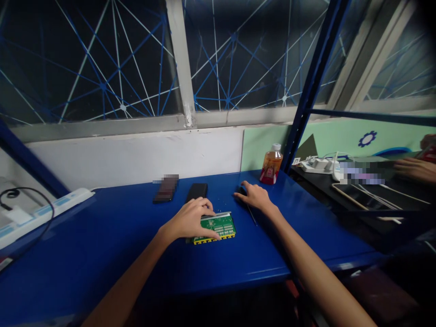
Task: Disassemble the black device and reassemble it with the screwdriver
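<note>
So the thing I'd watch here is how the thin-shafted tool [252, 215] sits relative to the green circuit board [221, 225]. Tool's on the right, board's on the left, both over the blue table [102, 245], with just a narrow strip of bare blue between them. The right hand [256, 196] is clearly the nearer one to the tool: its thumb and index are bent around the dark handle end, though honestly I can't tell if they're squeezed tight or just resting on it. The shaft comes out from under those fingers and slants back toward the person and a bit to the right, so its tip ends up out past the board's right edge, roughly level with it, not aimed at it. Can't tell if the tip is actually touching the surface either. Meanwhile the board has its long side running left to right, a tiny bit skewed, and the left hand [190, 219] comes in over its left end, thumb at the near edge, fingertips at the far one, so it looks clasped between them. IMO any move linking the two turns on that mismatch: shaft running mostly front to back, board running sideways.
</note>
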Motion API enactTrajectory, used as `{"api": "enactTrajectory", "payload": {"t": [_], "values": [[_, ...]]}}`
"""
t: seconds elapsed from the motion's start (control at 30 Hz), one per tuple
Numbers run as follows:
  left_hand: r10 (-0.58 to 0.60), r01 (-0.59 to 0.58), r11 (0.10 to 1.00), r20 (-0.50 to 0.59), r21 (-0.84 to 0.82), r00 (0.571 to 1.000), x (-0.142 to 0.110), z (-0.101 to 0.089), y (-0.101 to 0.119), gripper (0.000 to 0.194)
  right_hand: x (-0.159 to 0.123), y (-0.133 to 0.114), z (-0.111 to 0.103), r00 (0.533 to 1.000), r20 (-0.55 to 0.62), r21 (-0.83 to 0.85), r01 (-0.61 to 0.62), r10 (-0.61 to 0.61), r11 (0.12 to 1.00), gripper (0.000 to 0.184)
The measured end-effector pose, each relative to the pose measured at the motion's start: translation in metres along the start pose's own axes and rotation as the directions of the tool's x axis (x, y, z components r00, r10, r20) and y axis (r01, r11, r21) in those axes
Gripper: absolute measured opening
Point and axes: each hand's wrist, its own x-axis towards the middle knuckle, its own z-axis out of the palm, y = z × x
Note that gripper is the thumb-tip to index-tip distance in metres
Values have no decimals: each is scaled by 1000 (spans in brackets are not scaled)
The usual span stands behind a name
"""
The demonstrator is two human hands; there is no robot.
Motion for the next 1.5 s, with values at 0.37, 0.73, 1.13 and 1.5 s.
{"api": "enactTrajectory", "payload": {"t": [0.37, 0.73, 1.13, 1.5], "values": [[36, -37, 998, 3, 56, 999, 0, 6, 2, 65, -1, -2, -3, 998, -13, 45, 54, -53, 998, 51], [46, -46, 997, 7, 55, 999, 0, 10, 7, 57, -1, -5, -2, 992, 24, 46, 122, -123, 992, 55], [18, -24, 999, -135, -42, 991, 1, -1, 7, 53, -3, -4, -6, 994, -112, 50, 1, 5, 999, 55], [20, 20, 993, -338, 116, 941, 0, -11, -6, 48, -5, -6, -18, 948, -317, 237, 46, 33, 971, 36]]}}
